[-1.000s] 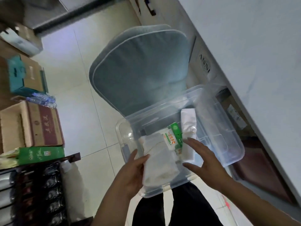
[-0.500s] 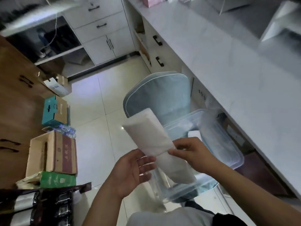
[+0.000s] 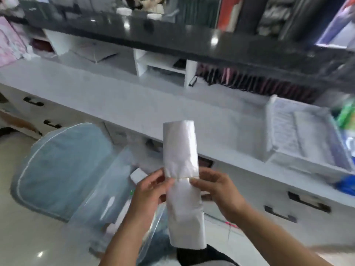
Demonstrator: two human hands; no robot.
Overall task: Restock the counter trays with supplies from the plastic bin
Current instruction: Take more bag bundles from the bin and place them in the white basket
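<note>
**Bundle out of bin, up in both hands**

Bundle (image 3: 182,181) was lying in the plastic bin (image 3: 107,191) a sec ago, then came up tilted, right hand (image 3: 215,187) only. Now upright, w/ left hand (image 3: 153,191) pinching it too, both at the rubber band (image 3: 182,177). View's swung up to the counter (image 3: 134,104), tray (image 3: 307,131) showing.

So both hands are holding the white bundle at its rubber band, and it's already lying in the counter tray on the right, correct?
Not quite. Both hands, left hand and right hand, do hold the white bundle at its rubber band, but the head view shows it upright in the air in front of the person, not in the counter tray, which sits apart to the right.
</note>
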